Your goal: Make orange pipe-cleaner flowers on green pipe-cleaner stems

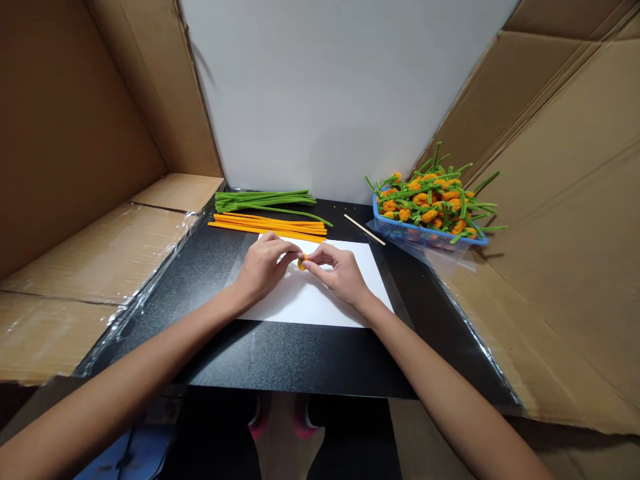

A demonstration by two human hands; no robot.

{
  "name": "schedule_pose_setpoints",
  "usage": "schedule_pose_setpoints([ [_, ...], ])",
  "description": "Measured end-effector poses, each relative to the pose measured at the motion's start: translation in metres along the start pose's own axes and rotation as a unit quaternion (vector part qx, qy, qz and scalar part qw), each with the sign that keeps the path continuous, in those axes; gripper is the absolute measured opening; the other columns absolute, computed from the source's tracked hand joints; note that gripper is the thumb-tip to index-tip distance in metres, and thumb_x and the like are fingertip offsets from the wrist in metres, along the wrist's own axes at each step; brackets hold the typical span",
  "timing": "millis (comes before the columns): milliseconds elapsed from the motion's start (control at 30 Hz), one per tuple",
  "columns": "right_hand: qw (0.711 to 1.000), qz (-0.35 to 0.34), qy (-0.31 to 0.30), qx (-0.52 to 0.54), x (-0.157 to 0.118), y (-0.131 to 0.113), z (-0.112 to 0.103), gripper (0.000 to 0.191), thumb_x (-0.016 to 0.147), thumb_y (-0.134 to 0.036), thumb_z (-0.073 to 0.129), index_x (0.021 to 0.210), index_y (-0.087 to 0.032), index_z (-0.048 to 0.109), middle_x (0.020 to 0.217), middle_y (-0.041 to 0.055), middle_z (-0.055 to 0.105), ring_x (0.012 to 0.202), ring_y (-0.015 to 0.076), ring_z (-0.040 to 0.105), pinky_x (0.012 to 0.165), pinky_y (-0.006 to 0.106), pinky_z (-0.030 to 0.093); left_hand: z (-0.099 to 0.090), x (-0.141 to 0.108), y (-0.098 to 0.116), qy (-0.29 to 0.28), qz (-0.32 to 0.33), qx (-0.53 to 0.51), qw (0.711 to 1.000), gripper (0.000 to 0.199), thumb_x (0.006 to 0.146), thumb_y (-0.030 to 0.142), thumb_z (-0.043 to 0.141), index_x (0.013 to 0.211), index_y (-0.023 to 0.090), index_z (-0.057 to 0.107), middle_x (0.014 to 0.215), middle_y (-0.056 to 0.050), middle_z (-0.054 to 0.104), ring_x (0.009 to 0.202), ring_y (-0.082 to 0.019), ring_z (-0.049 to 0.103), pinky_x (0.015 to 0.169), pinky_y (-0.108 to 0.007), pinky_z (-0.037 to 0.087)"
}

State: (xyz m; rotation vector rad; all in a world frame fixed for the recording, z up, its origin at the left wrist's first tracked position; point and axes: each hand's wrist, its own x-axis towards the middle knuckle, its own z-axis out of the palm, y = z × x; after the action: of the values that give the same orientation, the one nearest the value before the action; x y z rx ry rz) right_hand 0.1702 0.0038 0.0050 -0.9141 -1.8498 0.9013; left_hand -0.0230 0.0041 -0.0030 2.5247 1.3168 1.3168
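Observation:
Over a white sheet point(320, 303), a small orange pipe-cleaner coil point(302, 264) with a bit of green at its top is pinched between my two hands. My left hand point(266, 265) grips it from the left with thumb and forefinger. From the right, my right hand point(340, 272) holds its other side the same way. Fingertips cover much of the coil. Just behind the sheet lie several straight orange pipe cleaners point(270, 225), and behind those a bundle of green pipe cleaners point(265, 199).
A blue basket point(430, 235) at the back right is heaped with orange and green pipe-cleaner pieces point(430, 197). A thin wooden stick point(364, 229) lies left of it. Cardboard walls point(565, 220) flank the black table point(280, 357), with a white panel point(345, 87) behind.

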Motion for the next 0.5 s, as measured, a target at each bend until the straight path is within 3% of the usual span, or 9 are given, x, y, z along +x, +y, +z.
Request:
schedule_pose_setpoints([
  [100, 0.999, -0.011, 0.002, -0.041, -0.0008, -0.0022, -0.0008, 0.009, 0.085, -0.028, 0.068, 0.083, -0.020, 0.064, 0.084, 0.0037, 0.072, 0.079, 0.0183, 0.070, 0.078, 0.033, 0.056, -0.0017, 0.0022, -0.0018, 0.005, 0.013, 0.070, 0.997, 0.017, 0.095, 0.027, 0.060, 0.086, 0.020, 0.072, 0.093, -0.007, 0.069, 0.091, -0.023, 0.056, 0.080, -0.036, 0.043],
  [200, 0.998, -0.012, 0.013, -0.054, -0.0016, -0.0023, 0.0007, 0.008, 0.087, -0.028, 0.066, 0.086, -0.020, 0.063, 0.084, 0.0034, 0.072, 0.078, 0.0179, 0.070, 0.077, 0.032, 0.055, -0.0036, 0.0040, -0.0028, -0.053, 0.028, 0.086, 0.994, 0.017, 0.098, 0.027, 0.054, 0.090, 0.019, 0.067, 0.096, -0.007, 0.069, 0.098, -0.023, 0.057, 0.090, -0.040, 0.039],
  [367, 0.994, -0.034, 0.026, -0.096, -0.0023, 0.0011, 0.0028, 0.009, 0.088, -0.028, 0.066, 0.094, -0.021, 0.065, 0.086, 0.0034, 0.072, 0.079, 0.0181, 0.069, 0.077, 0.031, 0.054, -0.0056, 0.0025, -0.0051, -0.185, 0.024, 0.025, 0.982, 0.023, 0.103, 0.032, 0.041, 0.105, 0.018, 0.059, 0.100, -0.006, 0.067, 0.089, -0.020, 0.060, 0.075, -0.030, 0.042],
  [500, 0.992, -0.054, 0.027, -0.109, -0.0018, 0.0034, 0.0030, 0.011, 0.092, -0.026, 0.062, 0.099, -0.022, 0.069, 0.097, 0.0043, 0.075, 0.084, 0.0183, 0.070, 0.081, 0.031, 0.054, -0.0096, 0.0015, -0.0030, -0.175, -0.006, 0.032, 0.984, 0.023, 0.102, 0.036, 0.043, 0.110, 0.018, 0.055, 0.102, -0.005, 0.066, 0.084, -0.019, 0.061, 0.069, -0.028, 0.040],
])
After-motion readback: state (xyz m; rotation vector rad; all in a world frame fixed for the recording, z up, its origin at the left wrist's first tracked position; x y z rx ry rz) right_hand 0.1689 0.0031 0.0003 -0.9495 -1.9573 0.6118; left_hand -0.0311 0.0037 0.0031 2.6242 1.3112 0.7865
